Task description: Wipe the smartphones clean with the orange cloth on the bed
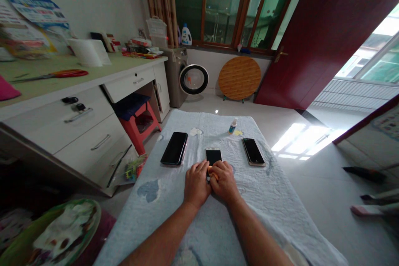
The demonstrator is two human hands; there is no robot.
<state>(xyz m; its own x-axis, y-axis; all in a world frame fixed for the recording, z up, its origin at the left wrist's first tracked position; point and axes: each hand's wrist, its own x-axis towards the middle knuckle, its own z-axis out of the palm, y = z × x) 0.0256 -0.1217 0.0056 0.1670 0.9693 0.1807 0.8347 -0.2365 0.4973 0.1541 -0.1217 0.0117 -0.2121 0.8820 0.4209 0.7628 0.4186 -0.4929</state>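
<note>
A white-framed smartphone (213, 156) with a dark screen lies on the light blue cloth, its lower part covered by my hands. My left hand (197, 183) is closed along the phone's left edge and steadies it. My right hand (225, 181) has its fingers bunched over the lower screen, closed on a small orange cloth (213, 171), mostly hidden under them. To the left lies a larger black smartphone (175, 148); to the right, another dark smartphone (253, 151) with a gold edge. Behind them stands a small spray bottle (232, 126) with a blue label.
The padded blue cloth (249, 212) covers the table. Left of it are a red stool (141, 126), a white-drawered desk (84, 120) and a full waste bin (98, 216). A washing machine (176, 77) with its door open and a round wooden board (239, 77) stand at the back.
</note>
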